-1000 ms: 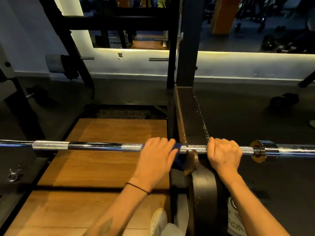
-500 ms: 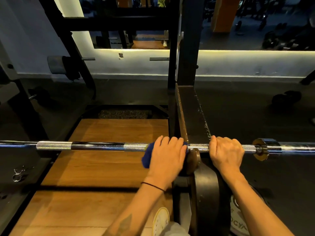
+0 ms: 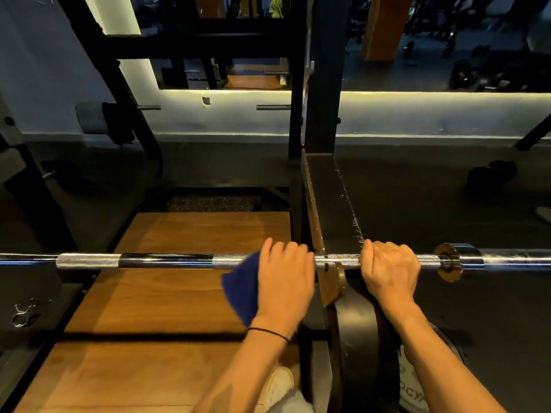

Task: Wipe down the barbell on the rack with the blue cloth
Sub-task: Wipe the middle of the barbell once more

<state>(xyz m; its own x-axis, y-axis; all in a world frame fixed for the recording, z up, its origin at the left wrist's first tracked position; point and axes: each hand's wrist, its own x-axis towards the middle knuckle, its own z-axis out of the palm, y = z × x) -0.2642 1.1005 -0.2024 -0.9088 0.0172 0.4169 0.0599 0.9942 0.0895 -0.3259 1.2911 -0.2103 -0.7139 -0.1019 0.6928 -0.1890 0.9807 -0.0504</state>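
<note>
A chrome barbell (image 3: 167,260) lies level across the view, resting on the black rack (image 3: 326,204) at its right part. My left hand (image 3: 284,281) grips the bar just left of the rack arm, with the blue cloth (image 3: 241,290) wrapped under its palm and hanging out to the left. My right hand (image 3: 390,271) grips the bare knurled bar between the rack and the sleeve collar (image 3: 447,262).
A wooden lifting platform (image 3: 167,308) lies under the bar on the left. A black weight plate (image 3: 354,338) leans below the rack by my wrists. A bar clip (image 3: 22,312) lies at the far left floor. Dumbbells (image 3: 492,174) sit at the right.
My left hand slid along the bar with the cloth, which now hangs out farther on the hand's left side. My right hand kept its grip in place.
</note>
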